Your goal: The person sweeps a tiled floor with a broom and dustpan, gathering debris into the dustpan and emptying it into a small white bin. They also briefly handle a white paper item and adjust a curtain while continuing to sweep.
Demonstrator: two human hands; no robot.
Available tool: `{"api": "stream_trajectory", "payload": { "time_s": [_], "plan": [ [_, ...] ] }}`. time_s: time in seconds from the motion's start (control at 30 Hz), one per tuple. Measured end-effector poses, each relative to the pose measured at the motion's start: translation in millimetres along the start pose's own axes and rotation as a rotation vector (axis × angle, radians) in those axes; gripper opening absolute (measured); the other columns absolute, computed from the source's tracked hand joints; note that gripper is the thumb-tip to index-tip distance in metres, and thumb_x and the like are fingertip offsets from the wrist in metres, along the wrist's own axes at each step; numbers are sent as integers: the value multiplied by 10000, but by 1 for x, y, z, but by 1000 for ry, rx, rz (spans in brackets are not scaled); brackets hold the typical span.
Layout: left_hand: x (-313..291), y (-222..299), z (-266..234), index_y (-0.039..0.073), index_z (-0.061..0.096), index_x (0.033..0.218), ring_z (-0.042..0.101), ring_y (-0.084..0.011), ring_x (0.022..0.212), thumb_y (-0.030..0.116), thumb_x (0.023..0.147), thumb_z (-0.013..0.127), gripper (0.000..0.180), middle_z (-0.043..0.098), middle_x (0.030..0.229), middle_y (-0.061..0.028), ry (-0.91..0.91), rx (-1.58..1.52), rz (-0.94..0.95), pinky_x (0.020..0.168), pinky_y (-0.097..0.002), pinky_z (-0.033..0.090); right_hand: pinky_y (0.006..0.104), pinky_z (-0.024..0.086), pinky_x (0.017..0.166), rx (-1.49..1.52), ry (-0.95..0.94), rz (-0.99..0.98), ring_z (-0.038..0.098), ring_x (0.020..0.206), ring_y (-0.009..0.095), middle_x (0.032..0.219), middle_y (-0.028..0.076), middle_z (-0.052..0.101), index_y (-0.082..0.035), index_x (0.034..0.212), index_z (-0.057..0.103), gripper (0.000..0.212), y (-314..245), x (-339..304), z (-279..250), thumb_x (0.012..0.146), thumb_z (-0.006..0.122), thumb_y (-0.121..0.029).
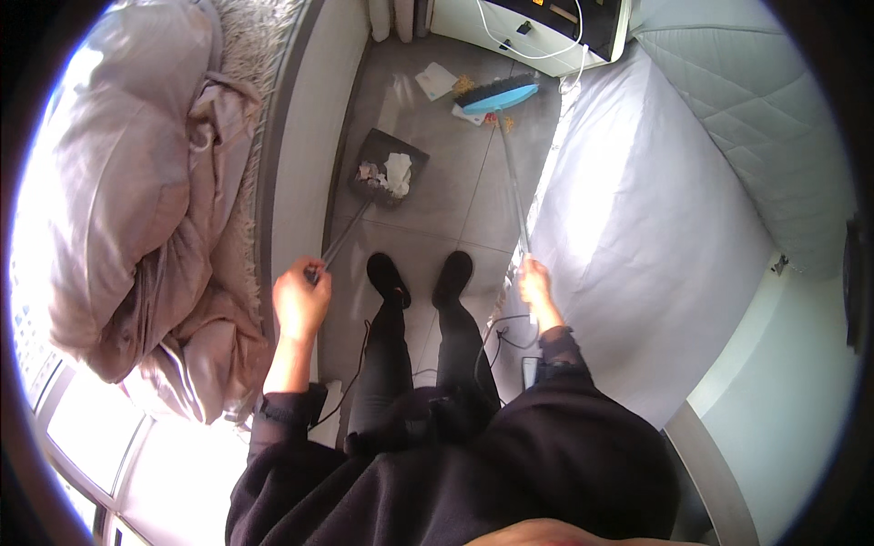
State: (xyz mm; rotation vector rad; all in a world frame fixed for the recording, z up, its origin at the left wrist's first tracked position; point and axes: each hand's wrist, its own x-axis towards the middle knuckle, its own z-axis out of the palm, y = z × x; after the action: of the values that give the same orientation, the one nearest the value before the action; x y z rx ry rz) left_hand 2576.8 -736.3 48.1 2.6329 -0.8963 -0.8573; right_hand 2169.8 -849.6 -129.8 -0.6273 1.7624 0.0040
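Observation:
My left hand is closed round the handle of a dark long-handled dustpan. Crumpled white tissue and smaller scraps lie in the pan, which rests on the grey tiled floor. In my right hand is the grey pole of a broom with a light blue head and dark bristles. The broom head is over by the white cabinet, beyond the dustpan and to its right. Around its bristles are yellowish bits, some red pieces and white paper, partly hidden by the head. A flat white wrapper lies just left of it.
A bed with rumpled pinkish-grey bedding runs along the left. On the right stands a surface under a pale sheet. The white cabinet, with a white cable hanging over it, closes the far end. Dark cables trail near my legs.

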Motion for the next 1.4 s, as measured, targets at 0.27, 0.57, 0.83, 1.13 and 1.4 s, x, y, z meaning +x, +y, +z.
{"api": "stream_trajectory", "payload": {
  "time_s": [0.27,0.57,0.83,1.13,1.4],
  "plan": [
    [5,3,1,63,643,825,639,-326,747,144,726,596,136,646,757,-156,23,2,40,657,-377,497,423,464,678,-1081,329,-404,623,760,321,771,177,640,-15,870,630,342,-106,-8,-152,802,578,-346],
    [2,16,2,53,629,822,649,-278,677,91,740,596,97,637,713,-130,8,34,-76,601,-329,484,413,478,795,-1583,286,-240,616,919,318,936,147,656,-101,982,641,293,-288,46,-227,786,571,-307],
    [3,36,6,45,628,816,645,-258,657,59,725,587,101,634,704,-127,11,-6,-166,607,-315,481,454,427,896,-1998,382,-456,536,1069,303,1160,108,560,-114,1195,513,425,-338,145,-223,793,611,-212],
    [10,39,10,17,614,901,632,-267,679,40,701,586,203,632,748,-143,109,45,-189,632,-307,479,364,476,821,-953,-139,-981,579,953,323,1034,167,570,-44,1079,583,478,-321,337,103,678,757,-236],
    [-19,16,28,-10,621,920,616,-260,843,35,648,557,283,641,850,-158,280,179,-207,801,-330,447,366,433,933,-1142,134,-1181,511,1106,334,1200,247,496,43,1152,522,659,-321,454,301,647,793,-283]
  ]
}}
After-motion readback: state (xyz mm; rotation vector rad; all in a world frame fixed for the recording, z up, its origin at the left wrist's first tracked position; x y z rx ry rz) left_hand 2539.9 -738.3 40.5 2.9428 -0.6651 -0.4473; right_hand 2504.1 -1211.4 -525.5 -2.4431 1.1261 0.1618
